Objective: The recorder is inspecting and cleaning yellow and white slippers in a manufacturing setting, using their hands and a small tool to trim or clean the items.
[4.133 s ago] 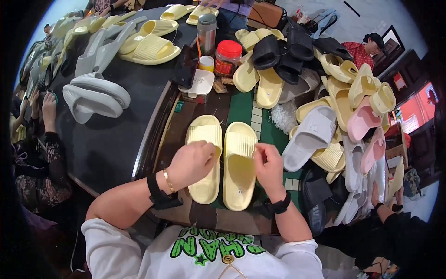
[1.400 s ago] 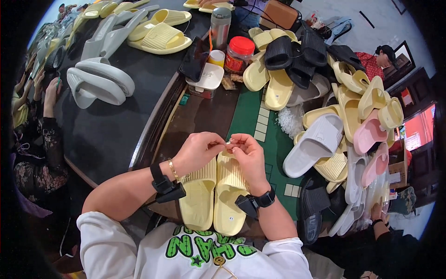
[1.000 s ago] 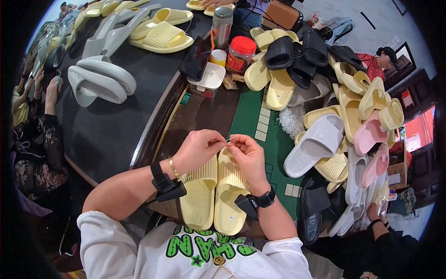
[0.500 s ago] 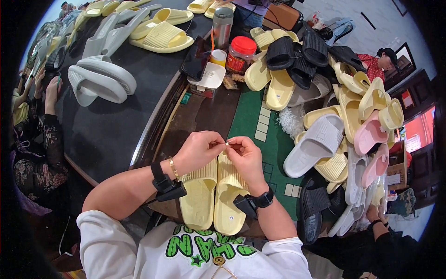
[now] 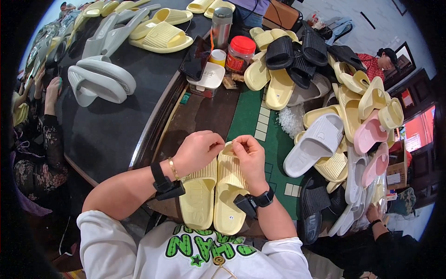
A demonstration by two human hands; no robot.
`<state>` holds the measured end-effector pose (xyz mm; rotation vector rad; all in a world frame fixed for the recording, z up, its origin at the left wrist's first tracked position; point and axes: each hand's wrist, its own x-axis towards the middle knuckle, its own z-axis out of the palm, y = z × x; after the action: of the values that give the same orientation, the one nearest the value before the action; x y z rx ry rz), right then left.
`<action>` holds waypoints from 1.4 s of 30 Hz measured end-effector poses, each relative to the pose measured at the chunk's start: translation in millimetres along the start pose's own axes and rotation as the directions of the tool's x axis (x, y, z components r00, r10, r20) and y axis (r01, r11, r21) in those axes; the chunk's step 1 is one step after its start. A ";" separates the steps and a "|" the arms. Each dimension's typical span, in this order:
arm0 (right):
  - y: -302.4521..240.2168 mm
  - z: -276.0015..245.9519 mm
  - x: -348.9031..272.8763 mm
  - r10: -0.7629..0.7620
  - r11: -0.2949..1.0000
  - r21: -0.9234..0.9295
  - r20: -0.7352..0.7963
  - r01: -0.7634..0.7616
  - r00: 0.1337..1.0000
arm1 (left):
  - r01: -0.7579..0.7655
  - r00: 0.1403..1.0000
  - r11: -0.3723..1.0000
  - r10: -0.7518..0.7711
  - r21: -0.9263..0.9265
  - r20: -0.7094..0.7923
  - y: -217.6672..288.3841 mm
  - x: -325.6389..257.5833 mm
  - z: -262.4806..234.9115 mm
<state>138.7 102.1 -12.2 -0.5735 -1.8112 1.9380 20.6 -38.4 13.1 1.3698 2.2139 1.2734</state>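
A pair of pale yellow slide sandals lies side by side in front of me, the left slide (image 5: 197, 204) and the right slide (image 5: 228, 215) with soles toward my chest. My left hand (image 5: 199, 151) is over the toe end of the left slide, thumb and fingertips pinched together. Beside it my right hand (image 5: 251, 160) pinches with thumb and forefinger at the toe of the right slide. A small gap separates the two hands' fingertips. Whatever thin thing is between the fingers of either hand is too small to make out.
Heaped slides in yellow, black, grey and pink (image 5: 370, 134) lie at the right, beside a bag of white thin pieces (image 5: 291, 122). A red-lidded jar (image 5: 241, 53), steel flask (image 5: 222, 27), phone (image 5: 195, 58) and white-lidded box (image 5: 206, 79) stand ahead. Other people work at both sides.
My fingertips met over the slides' toes before; now the hands have parted slightly, the right one shifting a little to the right. The pair of slides has stayed in place.
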 end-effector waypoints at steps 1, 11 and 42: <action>0.7 -0.6 0.3 -0.003 1.000 -0.017 0.004 0.003 1.000 | -0.016 1.000 0.999 0.016 0.028 0.000 -0.2 -0.3 0.1; -1.9 -0.3 -1.9 -0.011 1.000 -0.020 0.010 0.011 1.000 | -0.029 0.999 0.998 0.030 0.048 -0.017 0.8 -0.7 -1.4; -2.9 0.3 -1.9 -0.003 0.997 -0.080 0.030 0.005 1.000 | -0.042 0.999 0.994 0.043 0.101 -0.005 -0.5 -0.7 -1.1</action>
<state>140.2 101.0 -9.2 -0.5697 -1.9147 1.8878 20.0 -39.7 13.2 1.4582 2.2938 1.1967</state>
